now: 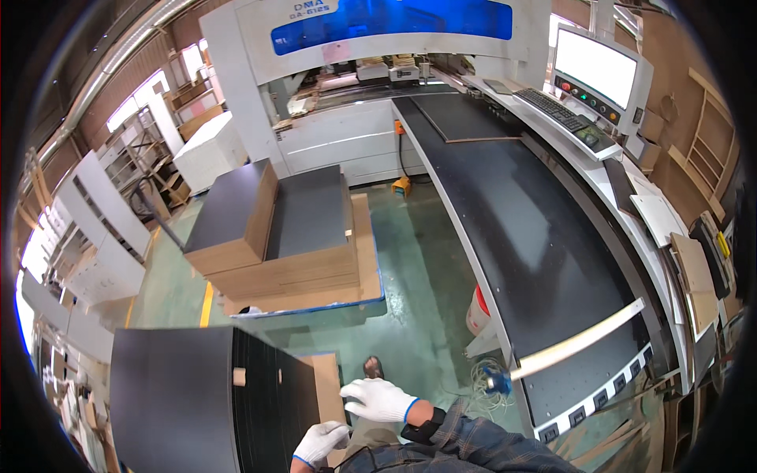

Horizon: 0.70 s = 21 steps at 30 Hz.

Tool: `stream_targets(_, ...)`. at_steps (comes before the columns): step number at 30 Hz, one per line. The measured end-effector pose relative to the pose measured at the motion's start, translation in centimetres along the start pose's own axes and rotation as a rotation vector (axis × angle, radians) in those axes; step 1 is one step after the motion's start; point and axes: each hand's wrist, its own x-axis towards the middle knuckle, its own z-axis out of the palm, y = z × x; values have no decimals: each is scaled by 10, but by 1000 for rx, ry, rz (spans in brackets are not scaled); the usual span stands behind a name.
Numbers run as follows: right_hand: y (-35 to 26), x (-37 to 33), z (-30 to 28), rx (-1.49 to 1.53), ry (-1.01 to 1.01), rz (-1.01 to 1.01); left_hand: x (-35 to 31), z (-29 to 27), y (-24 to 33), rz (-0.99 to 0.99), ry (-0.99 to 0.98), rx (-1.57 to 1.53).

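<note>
Both my hands wear white knit gloves and are at the lower middle, in front of my body. My right hand (380, 400) reaches leftward, its thumb and fingers apart, with nothing seen between them. Lower and further left, my left hand (322, 443) has its fingers curled in, and no held thing shows. Just left of both hands stands a tall stack of black panels (173, 386), with a small brown tag (239, 377) on its side. Brown board (325, 382) shows under the stack's right side, close to my hands.
A large white machine (339, 150) with a blue window stands ahead. Its long black conveyor bed (544, 236) runs along my right, with a dark panel (465, 118) lying on it. More dark-topped panels (311, 209) are stacked ahead left. A monitor (595, 67) and keyboard (548, 109) stand at right.
</note>
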Motion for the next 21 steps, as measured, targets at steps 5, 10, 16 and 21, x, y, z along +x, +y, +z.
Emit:
stream_targets(5, 63, 114, -40, 189, 150, 101, 149, -64, 60, 24, -70, 111)
stream_targets(10, 138, 212, -134, 163, 204, 327, 286, -121, 178, 224, -11, 272)
stream_targets(16, 211, 267, -288, -176, 520, 406, 386, -170, 273, 183, -106, -22)
stream_targets(21, 310, 294, -416, -231, 802, 562, 462, -171, 334, 172, -150, 39)
